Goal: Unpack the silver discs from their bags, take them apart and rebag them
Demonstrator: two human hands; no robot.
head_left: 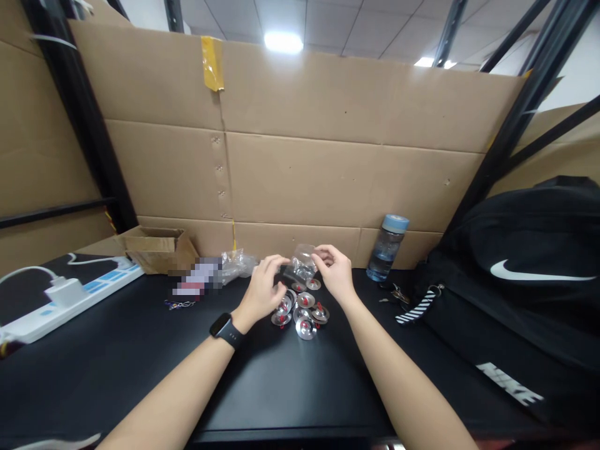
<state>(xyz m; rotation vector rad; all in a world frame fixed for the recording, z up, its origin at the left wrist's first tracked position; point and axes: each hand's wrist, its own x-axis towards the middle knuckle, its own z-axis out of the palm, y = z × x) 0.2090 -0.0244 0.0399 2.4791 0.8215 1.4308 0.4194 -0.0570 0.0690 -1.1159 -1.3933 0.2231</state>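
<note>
My right hand point(335, 272) pinches a small clear plastic bag point(304, 261) and holds it just above the black table point(140, 350). My left hand point(265, 289) is curled with its fingertips near the bag's left side and over a cluster of several small silver discs with red centres point(302, 309). Whether the left fingers grip anything I cannot make out. A black smartwatch point(226, 330) sits on my left wrist.
A water bottle with a blue cap point(387, 248) stands at the back right. A black sports bag point(525, 294) fills the right side. A white power strip point(65, 294), a small cardboard box point(157, 248) and crumpled clear plastic point(237, 262) lie left. Cardboard walls point(328, 156) stand behind.
</note>
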